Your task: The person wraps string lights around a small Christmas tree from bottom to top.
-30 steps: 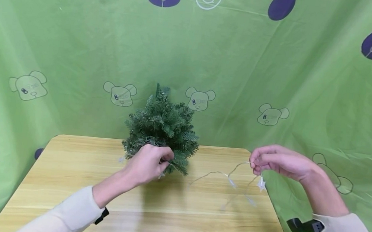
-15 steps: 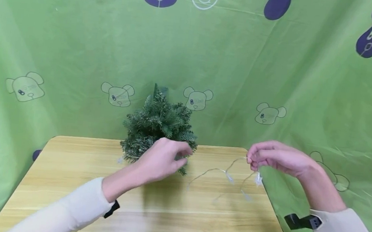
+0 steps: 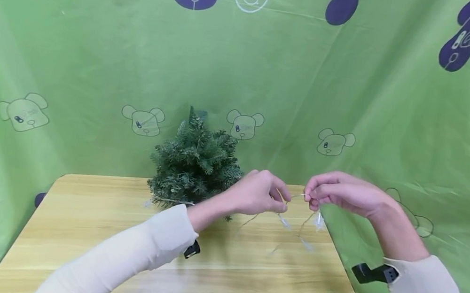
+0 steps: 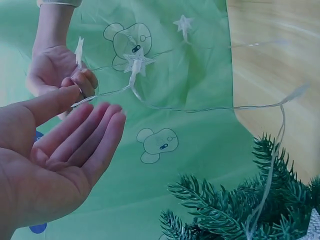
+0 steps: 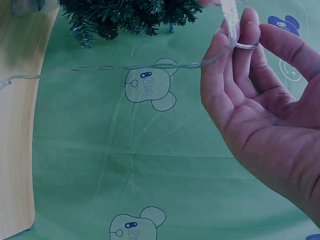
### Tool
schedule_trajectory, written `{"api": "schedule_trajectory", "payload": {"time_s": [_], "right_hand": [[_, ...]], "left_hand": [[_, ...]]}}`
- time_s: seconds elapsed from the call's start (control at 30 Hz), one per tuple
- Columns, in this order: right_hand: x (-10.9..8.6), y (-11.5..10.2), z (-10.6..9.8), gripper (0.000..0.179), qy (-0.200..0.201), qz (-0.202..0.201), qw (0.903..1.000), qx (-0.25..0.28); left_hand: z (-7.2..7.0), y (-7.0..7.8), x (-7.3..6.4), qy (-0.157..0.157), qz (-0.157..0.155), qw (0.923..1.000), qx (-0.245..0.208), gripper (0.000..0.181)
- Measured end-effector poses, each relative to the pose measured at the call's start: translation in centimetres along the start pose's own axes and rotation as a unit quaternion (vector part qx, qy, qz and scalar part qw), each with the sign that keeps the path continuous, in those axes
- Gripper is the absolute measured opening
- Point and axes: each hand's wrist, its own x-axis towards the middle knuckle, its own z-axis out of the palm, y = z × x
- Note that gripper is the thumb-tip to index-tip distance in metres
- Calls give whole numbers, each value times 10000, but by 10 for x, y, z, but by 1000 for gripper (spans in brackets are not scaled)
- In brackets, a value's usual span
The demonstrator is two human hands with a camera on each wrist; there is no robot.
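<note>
Right hand (image 3: 347,195): thumb and fingers pinching a clear, thin-wire string light with translucent plastic stars (image 4: 136,66); one star sits right at the fingertips. Left hand (image 3: 258,193): fingers loosely extended, thumb apart from them with a gap, beside the wire near the right hand; can't tell if touching. String light sags over the pale wood-grain tabletop (image 3: 206,271), runs to the lower branches of the small, bushy, dark green artificial tree (image 3: 193,161), upright near the far edge. Green printed fabric backdrop (image 3: 268,65) behind.
</note>
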Motion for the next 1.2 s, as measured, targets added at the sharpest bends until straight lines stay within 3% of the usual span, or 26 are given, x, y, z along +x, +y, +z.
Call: {"api": "schedule_trajectory", "payload": {"time_s": [0.2, 0.5, 0.87, 1.2], "right_hand": [[1, -2, 0, 21, 19, 9, 10000, -4], [2, -5, 1, 20, -150, 304, 9993, -151], [1, -5, 2, 23, -568, 173, 9977, -335], [-2, -1, -1, 23, -769, -110, 9960, -444]], "left_hand": [[-7, 4, -2, -251, 5, 9995, -197, 5], [-36, 16, -14, -272, 37, 9989, -387, 4], [-73, 34, -27, -174, 164, 9956, -904, 7], [-102, 48, -40, -129, 500, 9922, -1136, 3]]}}
